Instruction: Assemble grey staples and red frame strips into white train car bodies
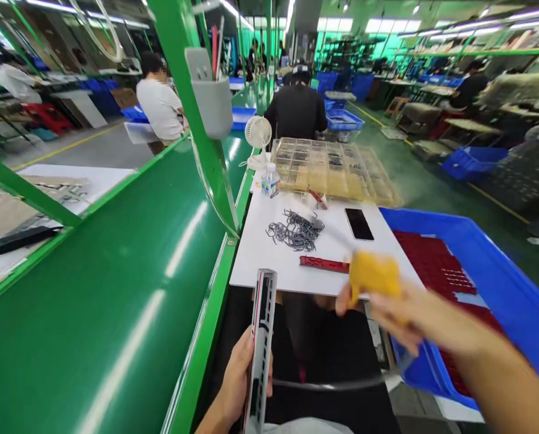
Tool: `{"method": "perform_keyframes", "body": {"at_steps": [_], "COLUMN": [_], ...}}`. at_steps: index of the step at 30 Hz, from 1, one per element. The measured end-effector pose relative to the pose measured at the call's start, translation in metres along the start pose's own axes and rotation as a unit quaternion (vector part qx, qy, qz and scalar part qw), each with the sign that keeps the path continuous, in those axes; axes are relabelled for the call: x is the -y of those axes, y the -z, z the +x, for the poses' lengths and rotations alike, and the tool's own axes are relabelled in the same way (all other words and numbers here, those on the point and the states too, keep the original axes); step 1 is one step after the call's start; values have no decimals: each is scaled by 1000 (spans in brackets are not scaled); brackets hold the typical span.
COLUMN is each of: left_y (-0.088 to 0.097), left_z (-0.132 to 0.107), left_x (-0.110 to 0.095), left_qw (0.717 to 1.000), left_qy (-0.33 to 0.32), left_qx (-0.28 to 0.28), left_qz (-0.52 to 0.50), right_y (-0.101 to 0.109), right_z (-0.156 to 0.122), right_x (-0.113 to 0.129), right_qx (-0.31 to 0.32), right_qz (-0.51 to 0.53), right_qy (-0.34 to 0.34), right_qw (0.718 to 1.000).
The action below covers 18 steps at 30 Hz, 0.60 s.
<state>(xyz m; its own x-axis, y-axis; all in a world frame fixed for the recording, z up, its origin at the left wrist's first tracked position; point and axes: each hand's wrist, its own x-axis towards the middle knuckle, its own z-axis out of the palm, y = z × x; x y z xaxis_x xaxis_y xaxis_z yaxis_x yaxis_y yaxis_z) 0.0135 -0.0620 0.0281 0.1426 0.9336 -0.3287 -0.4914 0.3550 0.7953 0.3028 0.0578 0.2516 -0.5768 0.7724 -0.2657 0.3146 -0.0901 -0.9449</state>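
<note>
Left hand [237, 377] curls its fingers around an upright slotted white-and-black strip [262, 343]; the right hand [414, 319] is too blurred to tell its grip on a yellow piece [374, 276]. Beyond, a red slotted bar [323, 263] and grey wire clips [294, 231] lie on the white tabletop [273, 271], beside a blue crate [481, 241].

Your left hand [239, 380]: white-and-black strip [262, 343], smooth, plastic by its look. Your right hand [414, 319]: yellow piece [374, 277], too blurred to tell its material. Before you: white board [269, 265], matt; grey wire hooks [296, 232], dull metal; phone [358, 223], glossy glass face; clear plastic tray [332, 172], shiny; blue plastic crate [486, 265], smooth; green belt [106, 301], high gloss.
</note>
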Motion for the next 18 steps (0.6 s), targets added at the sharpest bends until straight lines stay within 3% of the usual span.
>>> {"method": "perform_keyframes", "body": {"at_steps": [3,5,7,11,13,16,18], "left_y": [-1,-3,-5,-8,-8,-7,-10], "left_z": [3,4,5,-2,-10,-16,-15], "left_x": [-1,-4,-6,-8,-10,-18,-23], "left_qw": [990,976,960,936,931,909,883], "left_qy": [1,-24,-39,-33,-21,3,7], "left_qx": [-40,-28,2,36,-9,-124,-143], "left_qz": [137,216,278,348,364,399,448], "right_y": [-42,-66,-77,-78,-81,-93,-98], "right_z": [-46,-65,-74,-73,-71,-69,-66], "right_x": [-95,-127,-138,-135,-133,-136,-140], "right_qx": [-66,-83,-96,-97,-69,16,72], "right_qz": [-110,-133,-128,-137,-165,-201,-222], "right_qy": [-119,-170,-196,-208,-210,-203,-199], "right_qw": [985,973,967,964,961,958,952]}}
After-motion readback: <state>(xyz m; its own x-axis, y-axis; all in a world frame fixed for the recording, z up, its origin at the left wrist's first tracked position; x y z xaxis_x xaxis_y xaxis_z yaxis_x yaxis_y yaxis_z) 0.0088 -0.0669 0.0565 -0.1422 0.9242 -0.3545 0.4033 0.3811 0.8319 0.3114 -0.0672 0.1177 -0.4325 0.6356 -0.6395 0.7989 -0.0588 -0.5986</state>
